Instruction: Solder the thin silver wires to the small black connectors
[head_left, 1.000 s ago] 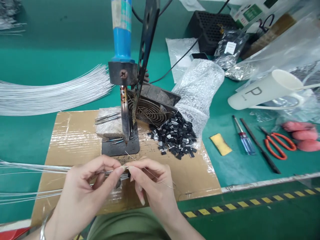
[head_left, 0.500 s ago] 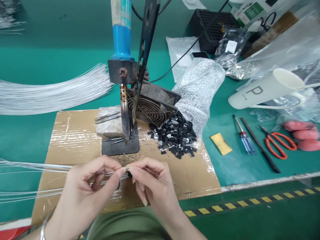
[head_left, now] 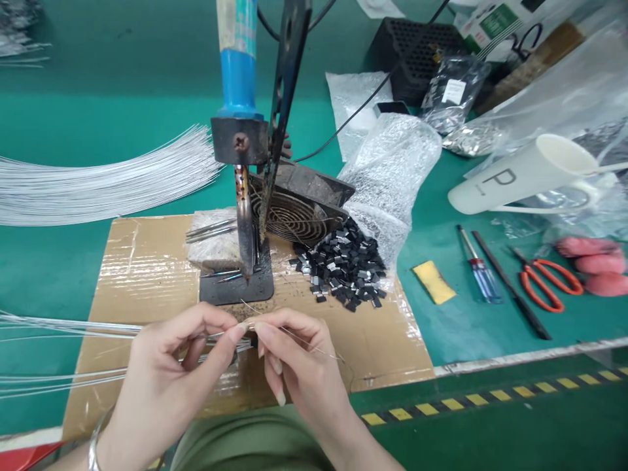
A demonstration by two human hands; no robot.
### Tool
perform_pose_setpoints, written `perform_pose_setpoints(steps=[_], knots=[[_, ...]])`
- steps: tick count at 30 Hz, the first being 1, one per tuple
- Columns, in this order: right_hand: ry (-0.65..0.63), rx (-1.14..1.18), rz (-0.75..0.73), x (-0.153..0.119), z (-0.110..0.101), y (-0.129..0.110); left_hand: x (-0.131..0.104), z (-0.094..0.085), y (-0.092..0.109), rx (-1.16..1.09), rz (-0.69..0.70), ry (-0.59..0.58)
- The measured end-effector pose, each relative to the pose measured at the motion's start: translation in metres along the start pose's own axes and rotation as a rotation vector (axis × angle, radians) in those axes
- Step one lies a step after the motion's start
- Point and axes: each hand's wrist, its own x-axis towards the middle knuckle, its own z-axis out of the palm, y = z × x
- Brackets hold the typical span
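Near: left hand (head_left: 169, 379), thumb and forefinger closed on white wires (head_left: 108, 329); right hand (head_left: 304, 363), pinching a thin wire (head_left: 252, 307), both above cardboard (head_left: 387, 353). Beyond: black components (head_left: 348, 271), right of soldering iron (head_left: 244, 226). Far left: wire bundle (head_left: 122, 190).

Electronics workshop, at an assembly workstation. The green surface (head_left: 432, 347) carries a soldering iron (head_left: 240, 85) clamped in a stand, its tip pointing down, with a grimy fan (head_left: 297, 216) just behind it. A heap of small black components (head_left: 346, 268) and a sheaf of pale wires (head_left: 108, 183) indicate electrical work. A screwdriver (head_left: 481, 268) and orange-handled pliers (head_left: 544, 281) lie to the right. Yellow-and-black hazard tape (head_left: 475, 400) crosses the green area below the surface's edge.
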Motion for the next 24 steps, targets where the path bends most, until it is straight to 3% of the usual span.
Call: perform_pose_setpoints(steps=[9,24], knots=[[0.071,0.054,-0.01,0.001,0.009,0.004,-0.004,0.007,-0.005,0.021,0.046,0.081],[0.074,0.052,-0.011,0.002,0.009,0.004,-0.006,0.009,-0.005,0.0,0.076,0.122]])
